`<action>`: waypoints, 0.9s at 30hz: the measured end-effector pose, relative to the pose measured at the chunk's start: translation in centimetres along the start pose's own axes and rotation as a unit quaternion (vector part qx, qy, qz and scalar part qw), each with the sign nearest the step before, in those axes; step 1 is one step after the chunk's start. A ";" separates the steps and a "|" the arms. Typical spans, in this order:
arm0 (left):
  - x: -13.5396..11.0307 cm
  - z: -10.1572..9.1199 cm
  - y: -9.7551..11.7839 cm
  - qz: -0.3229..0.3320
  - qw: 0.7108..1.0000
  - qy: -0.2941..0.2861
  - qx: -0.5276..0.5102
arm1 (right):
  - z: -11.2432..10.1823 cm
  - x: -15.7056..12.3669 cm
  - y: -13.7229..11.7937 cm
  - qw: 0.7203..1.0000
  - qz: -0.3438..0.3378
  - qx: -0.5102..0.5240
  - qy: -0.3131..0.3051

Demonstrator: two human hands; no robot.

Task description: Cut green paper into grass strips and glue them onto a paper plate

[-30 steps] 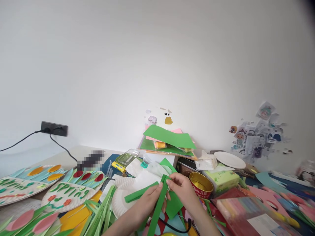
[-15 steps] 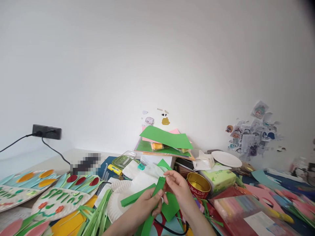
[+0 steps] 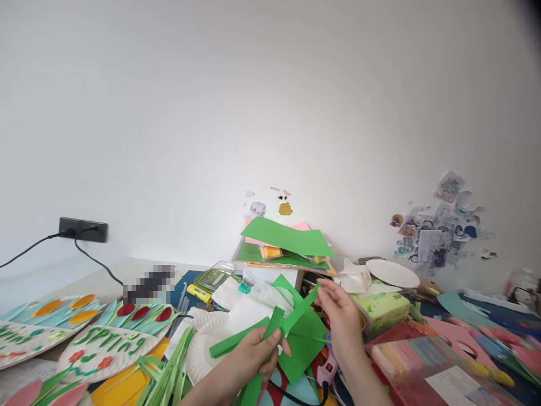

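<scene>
Left hand, just right of the plate, pinches a green strip under its thumb, the fingers curled beneath. That strip looks doubled over, so it should be a touch stiffer than single paper, yet next to weightless; a flat hold along its length ought to keep it from bending. Further right of the plate, a paler strip slants up from beside the left fingers. It is likely thin and limp, easily creased or torn by a sharp tug, and best taken by its very end. Behind it, also right of the plate, the sheet would probably flex if lifted by one corner. Right hand, well right of the plate, pinches the paler strip's upper end between thumb and fingertips.
</scene>
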State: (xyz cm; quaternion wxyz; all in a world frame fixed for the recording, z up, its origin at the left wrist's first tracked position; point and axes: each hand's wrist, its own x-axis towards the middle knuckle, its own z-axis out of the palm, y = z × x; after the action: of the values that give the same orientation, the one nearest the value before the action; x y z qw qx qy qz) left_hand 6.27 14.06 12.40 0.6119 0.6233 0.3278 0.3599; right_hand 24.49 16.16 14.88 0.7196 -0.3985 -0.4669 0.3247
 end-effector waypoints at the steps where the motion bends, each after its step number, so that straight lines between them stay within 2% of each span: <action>1: 0.2 -0.2 -0.2 0.002 1.000 0.002 0.000 | -0.7 0.3 -0.6 0.999 -0.005 0.031 0.027; 2: 0.4 -0.3 -0.4 0.005 1.000 0.003 -0.001 | -1.3 0.6 -1.3 0.996 -0.015 0.073 0.041; 3: 0.7 -0.4 -0.7 0.008 1.000 0.003 -0.004 | -1.8 0.8 -2.0 0.992 -0.021 0.117 0.029; 6: 1.2 -0.6 -1.2 0.011 0.999 0.019 -0.037 | -2.0 0.4 -3.1 0.977 0.029 0.181 -0.113; 9: 1.0 -0.3 -1.1 -0.010 0.997 0.033 -0.075 | -0.3 -0.8 -2.2 0.968 0.113 0.089 -0.206; 11: 0.6 0.1 -0.6 -0.039 0.995 0.047 -0.075 | 1.3 -1.6 -0.8 0.962 0.120 0.015 -0.246; 13: 0.1 0.5 0.0 -0.051 0.995 0.064 -0.060 | 2.6 -2.2 0.7 0.966 0.090 -0.021 -0.239; 15: -0.3 0.8 0.4 -0.036 0.996 0.073 -0.042 | 3.5 -2.7 1.7 0.973 0.069 -0.021 -0.217; 21: -0.3 1.2 0.2 0.029 0.996 0.078 0.006 | 4.3 -3.8 2.4 0.986 0.043 -0.056 -0.149; 25: 0.1 1.0 -0.6 0.034 0.999 0.038 0.003 | 4.5 -4.0 2.6 0.983 0.075 -0.056 -0.158; 27: 0.2 0.8 -0.7 0.038 0.999 0.029 -0.015 | 4.4 -4.0 2.6 0.981 0.064 -0.064 -0.173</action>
State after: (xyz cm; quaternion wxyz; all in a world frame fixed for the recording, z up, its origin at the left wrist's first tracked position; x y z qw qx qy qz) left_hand 7.08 13.78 11.75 0.5971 0.6154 0.3164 0.4057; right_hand 18.69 15.24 12.02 0.5789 -0.4105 -0.5775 0.4035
